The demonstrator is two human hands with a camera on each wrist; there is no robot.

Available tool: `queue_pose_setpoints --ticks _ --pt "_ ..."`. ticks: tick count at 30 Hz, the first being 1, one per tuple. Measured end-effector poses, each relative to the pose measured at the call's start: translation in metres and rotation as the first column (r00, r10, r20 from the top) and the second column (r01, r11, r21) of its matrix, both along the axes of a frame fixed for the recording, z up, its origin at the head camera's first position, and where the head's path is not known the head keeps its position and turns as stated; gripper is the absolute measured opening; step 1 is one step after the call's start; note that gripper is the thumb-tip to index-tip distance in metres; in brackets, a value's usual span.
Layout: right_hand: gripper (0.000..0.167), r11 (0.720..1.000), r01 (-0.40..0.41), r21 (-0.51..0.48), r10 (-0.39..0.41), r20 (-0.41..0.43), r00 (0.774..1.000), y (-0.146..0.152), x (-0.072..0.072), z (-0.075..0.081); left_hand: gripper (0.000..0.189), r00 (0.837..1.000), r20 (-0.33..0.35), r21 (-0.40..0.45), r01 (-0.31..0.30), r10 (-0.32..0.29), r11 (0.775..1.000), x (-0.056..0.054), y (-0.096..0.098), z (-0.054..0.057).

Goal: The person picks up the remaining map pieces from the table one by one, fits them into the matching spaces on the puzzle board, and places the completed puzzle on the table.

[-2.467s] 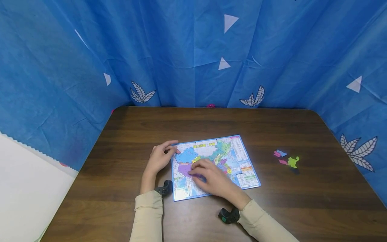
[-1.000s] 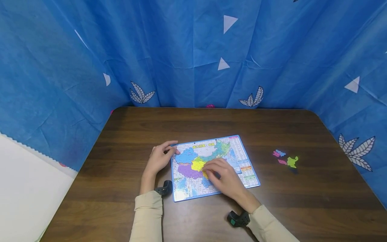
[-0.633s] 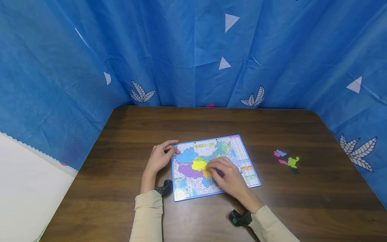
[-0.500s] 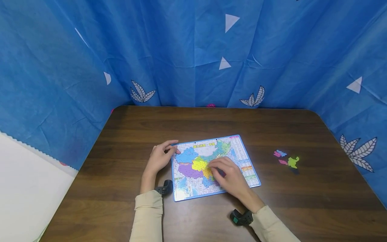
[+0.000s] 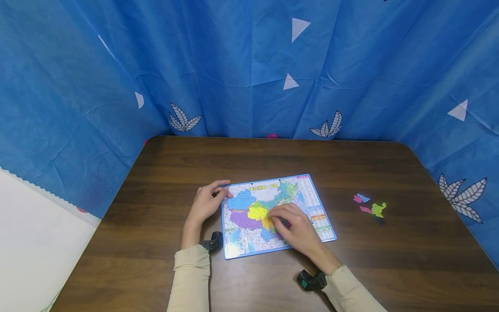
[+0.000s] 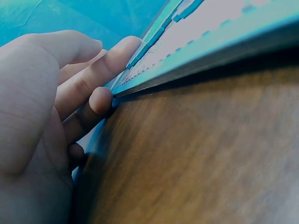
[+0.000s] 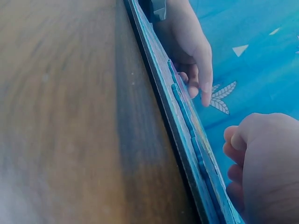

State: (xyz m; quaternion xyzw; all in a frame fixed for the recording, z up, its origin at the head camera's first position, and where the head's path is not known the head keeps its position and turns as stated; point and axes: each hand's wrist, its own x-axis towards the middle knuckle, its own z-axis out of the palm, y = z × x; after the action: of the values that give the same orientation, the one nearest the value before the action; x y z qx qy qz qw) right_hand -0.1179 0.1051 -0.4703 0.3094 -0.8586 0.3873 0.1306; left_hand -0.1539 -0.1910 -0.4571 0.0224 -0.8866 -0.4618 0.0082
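A map puzzle board [image 5: 253,251] with a blue rim lies slightly turned on the table. Blue [image 5: 241,200], purple [image 5: 244,220], yellow [image 5: 257,211] and orange [image 5: 267,224] pieces show on it. At its upper left corner, my left hand [image 5: 206,203] rests fingertips along the edge; the left wrist view shows these fingers [image 6: 88,84] loosely bent. My right hand [image 5: 293,226] is bent over the middle of the board, its fingertips beside the yellow and orange pieces. In the right wrist view, its thumb and index finger [image 7: 238,137] are close together; anything between them is hidden.
Several loose puzzle pieces lie right of the board, including a green one [image 5: 377,209], a pink one [image 5: 364,209] and a blue one [image 5: 363,198]. A blue patterned curtain [image 5: 249,69] hangs behind the wooden table [image 5: 175,160]. Something white [image 5: 39,242] stands at the left.
My right hand has moved rightward from the purple piece to beside the yellow and orange ones, uncovering them. Over the last half second it has barely moved. The left hand keeps its place.
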Motion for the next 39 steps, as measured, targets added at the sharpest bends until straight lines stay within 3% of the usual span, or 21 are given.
queue_pose_setpoints --ticks 22,32,39 --pt "0.017 0.999 -0.043 0.007 0.043 0.014 0.999 -0.0006 -0.0016 -0.0028 0.036 1.000 -0.001 0.010 0.002 -0.002 1.000 0.0004 0.0003 -0.0007" --pt "0.013 0.998 -0.036 0.053 0.033 0.069 0.997 -0.0018 0.0029 -0.0017 0.036 1.000 0.017 0.025 -0.009 0.008 1.000 0.0052 0.0002 -0.0047" --pt "0.014 0.997 -0.028 0.070 0.022 0.082 0.996 -0.0019 0.0019 0.0006 0.036 1.000 -0.005 0.014 -0.005 0.005 1.000 0.0019 0.0002 -0.0038"
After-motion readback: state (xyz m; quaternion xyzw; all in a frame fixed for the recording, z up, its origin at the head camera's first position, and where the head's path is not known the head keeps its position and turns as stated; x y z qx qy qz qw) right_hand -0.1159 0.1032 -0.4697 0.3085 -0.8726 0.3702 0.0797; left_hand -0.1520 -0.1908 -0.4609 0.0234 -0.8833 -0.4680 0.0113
